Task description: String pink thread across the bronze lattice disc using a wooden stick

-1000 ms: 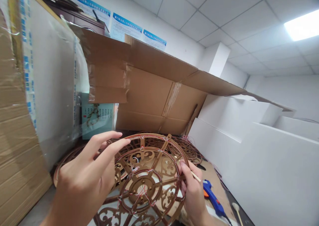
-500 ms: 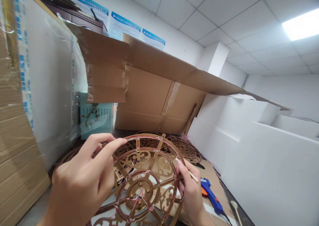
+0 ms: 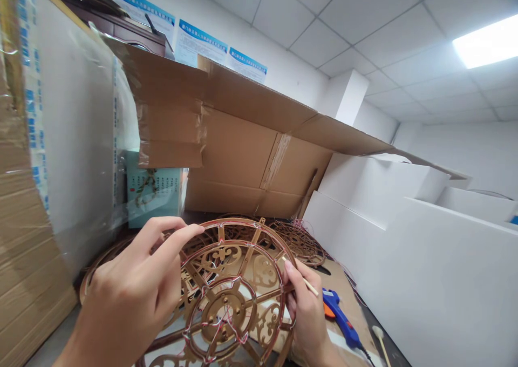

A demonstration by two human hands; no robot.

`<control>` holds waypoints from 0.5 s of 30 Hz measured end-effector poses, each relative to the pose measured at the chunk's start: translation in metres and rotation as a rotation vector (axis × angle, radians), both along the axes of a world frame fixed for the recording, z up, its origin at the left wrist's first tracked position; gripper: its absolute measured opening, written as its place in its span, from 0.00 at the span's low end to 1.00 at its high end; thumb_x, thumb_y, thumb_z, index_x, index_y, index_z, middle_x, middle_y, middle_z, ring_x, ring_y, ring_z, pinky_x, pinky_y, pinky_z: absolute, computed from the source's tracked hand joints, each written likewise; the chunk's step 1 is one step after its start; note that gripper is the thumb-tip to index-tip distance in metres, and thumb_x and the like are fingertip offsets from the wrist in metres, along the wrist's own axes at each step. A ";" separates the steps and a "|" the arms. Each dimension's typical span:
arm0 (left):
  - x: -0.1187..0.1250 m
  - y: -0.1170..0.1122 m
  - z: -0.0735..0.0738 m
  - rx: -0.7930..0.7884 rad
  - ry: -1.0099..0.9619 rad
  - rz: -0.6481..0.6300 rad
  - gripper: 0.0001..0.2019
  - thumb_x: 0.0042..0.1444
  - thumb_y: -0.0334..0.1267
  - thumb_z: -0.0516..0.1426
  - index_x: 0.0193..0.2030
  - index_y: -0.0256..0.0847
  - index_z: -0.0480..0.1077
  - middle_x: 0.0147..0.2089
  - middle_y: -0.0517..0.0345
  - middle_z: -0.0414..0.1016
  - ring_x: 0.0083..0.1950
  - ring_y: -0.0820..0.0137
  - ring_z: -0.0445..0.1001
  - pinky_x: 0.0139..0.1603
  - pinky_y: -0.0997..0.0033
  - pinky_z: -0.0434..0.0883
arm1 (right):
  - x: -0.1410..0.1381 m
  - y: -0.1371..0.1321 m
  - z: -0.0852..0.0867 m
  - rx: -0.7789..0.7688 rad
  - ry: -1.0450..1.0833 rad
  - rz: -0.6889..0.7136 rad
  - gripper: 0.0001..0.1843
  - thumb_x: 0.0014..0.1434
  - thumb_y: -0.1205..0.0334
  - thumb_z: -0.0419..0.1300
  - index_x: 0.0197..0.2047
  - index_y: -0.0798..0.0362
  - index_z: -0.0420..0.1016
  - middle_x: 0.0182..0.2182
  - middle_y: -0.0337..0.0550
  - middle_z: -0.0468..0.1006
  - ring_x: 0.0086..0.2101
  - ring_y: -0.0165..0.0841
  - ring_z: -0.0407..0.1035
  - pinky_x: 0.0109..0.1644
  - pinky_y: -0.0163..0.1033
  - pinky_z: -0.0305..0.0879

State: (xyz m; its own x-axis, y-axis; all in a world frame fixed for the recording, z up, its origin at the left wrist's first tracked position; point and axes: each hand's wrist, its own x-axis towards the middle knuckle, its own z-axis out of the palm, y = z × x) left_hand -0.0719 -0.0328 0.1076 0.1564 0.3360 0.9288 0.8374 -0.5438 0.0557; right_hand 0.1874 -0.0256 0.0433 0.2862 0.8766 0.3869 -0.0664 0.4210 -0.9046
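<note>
A round wooden fretwork panel with thin red wire run along its rings stands tilted in front of me. My left hand grips its upper left rim, fingers curled over the edge. On the right rim my right hand pinches the panel and also holds a thin wooden stick. Several more fretwork panels lie flat behind it.
A blue glue gun lies on cardboard at the right, with a cotton swab beside it. A large open cardboard box stands behind. White foam blocks fill the right. Plastic-wrapped boards lean at the left.
The panel has turned a little in my hands and shifted slightly left. Both hands keep their grip on its rim.
</note>
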 end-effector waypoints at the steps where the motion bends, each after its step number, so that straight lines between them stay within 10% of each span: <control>1: 0.000 0.001 0.000 0.005 0.008 0.001 0.20 0.63 0.30 0.48 0.58 0.53 0.67 0.53 0.58 0.73 0.36 0.69 0.76 0.36 0.67 0.71 | 0.000 0.000 0.000 -0.004 -0.005 -0.007 0.24 0.62 0.45 0.63 0.25 0.52 0.62 0.22 0.33 0.58 0.23 0.27 0.51 0.25 0.32 0.52; 15: -0.001 0.012 -0.005 0.036 0.090 0.060 0.18 0.65 0.27 0.46 0.57 0.46 0.66 0.53 0.55 0.72 0.37 0.73 0.76 0.32 0.73 0.69 | -0.002 0.002 0.000 -0.059 0.037 -0.006 0.25 0.57 0.41 0.65 0.24 0.53 0.65 0.22 0.34 0.61 0.23 0.27 0.54 0.25 0.32 0.54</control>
